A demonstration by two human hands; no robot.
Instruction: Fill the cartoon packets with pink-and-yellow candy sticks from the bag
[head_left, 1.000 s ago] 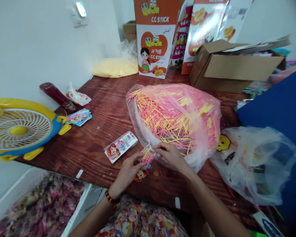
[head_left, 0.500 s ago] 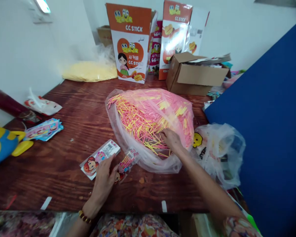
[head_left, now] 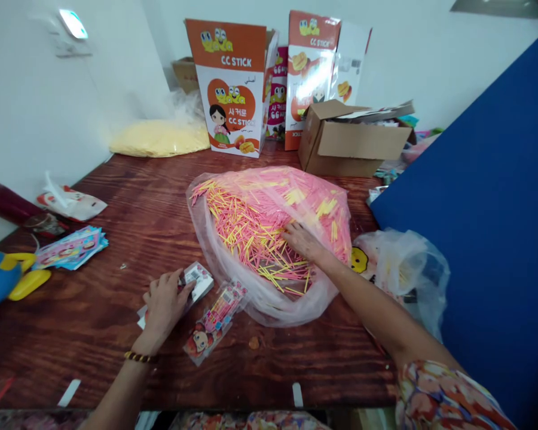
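My left hand point(head_left: 164, 303) lies on a small stack of printed packets point(head_left: 198, 280) on the wooden table point(head_left: 130, 197), its fingers curled over the top packet. A filled packet point(head_left: 215, 321) with sticks inside and a cartoon girl on it lies just right of that hand, untouched. My right hand point(head_left: 299, 239) reaches into an open clear plastic bag point(head_left: 269, 301) heaped with pink and yellow sticks point(head_left: 251, 218). Its fingers are pressed together on a few sticks in the middle of the heap.
A clear bag with a smiley face point(head_left: 401, 269) lies right of the heap, against a blue board point(head_left: 488, 197). At the back stand CC STICK cartons point(head_left: 231, 83), a brown box point(head_left: 354, 140) and a yellow bag point(head_left: 161, 137). More packets point(head_left: 72, 248) and a yellow fan point(head_left: 4, 278) lie left.
My left hand let go of the filled packet, which now lies on the table, and moved left onto the packet stack. My right hand went from the packet deeper into the sticks.
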